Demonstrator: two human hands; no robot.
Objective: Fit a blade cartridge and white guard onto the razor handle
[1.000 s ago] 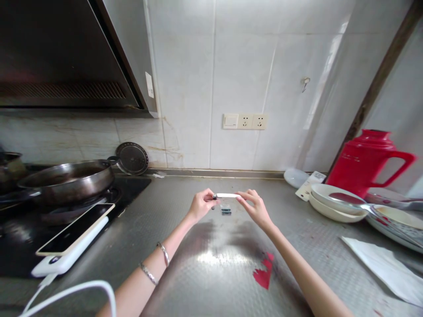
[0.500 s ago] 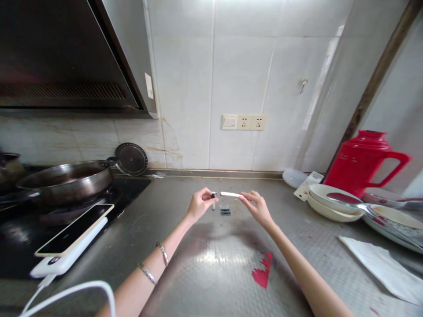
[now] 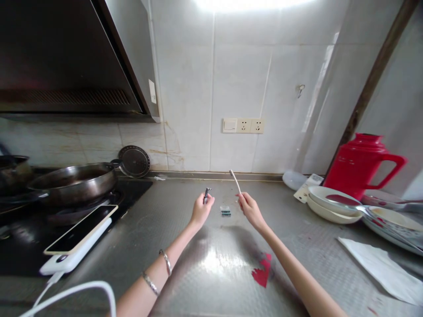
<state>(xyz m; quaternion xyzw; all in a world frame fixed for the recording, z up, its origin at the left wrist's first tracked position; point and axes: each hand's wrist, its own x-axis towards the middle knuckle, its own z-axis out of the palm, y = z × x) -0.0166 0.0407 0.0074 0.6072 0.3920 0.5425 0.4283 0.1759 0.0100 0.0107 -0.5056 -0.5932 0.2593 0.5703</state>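
Note:
In my left hand is a small black-and-silver object, gripped between thumb and fingers with its silver tip pointing up; its kind is unclear. My right hand is closed around the lower end of a slim white stick. The stick leans up and to the left, its slightly darker tip near the wall's foot, and looks like a toothbrush, though the tip is too small to be sure. Between the hands, a small clear case with dark strips lies on the metal counter, touched by neither hand.
A torn red piece lies on the counter. To the left are a phone on a white power bank with a cable, and a pan on the stove. Stacked bowls, a red thermos and a white tissue are right.
The white stick has swung from lying level toward my left hand to standing steeply upward. My hands have moved apart slightly, and the black-and-silver object is tilted differently. The view has shifted a little.

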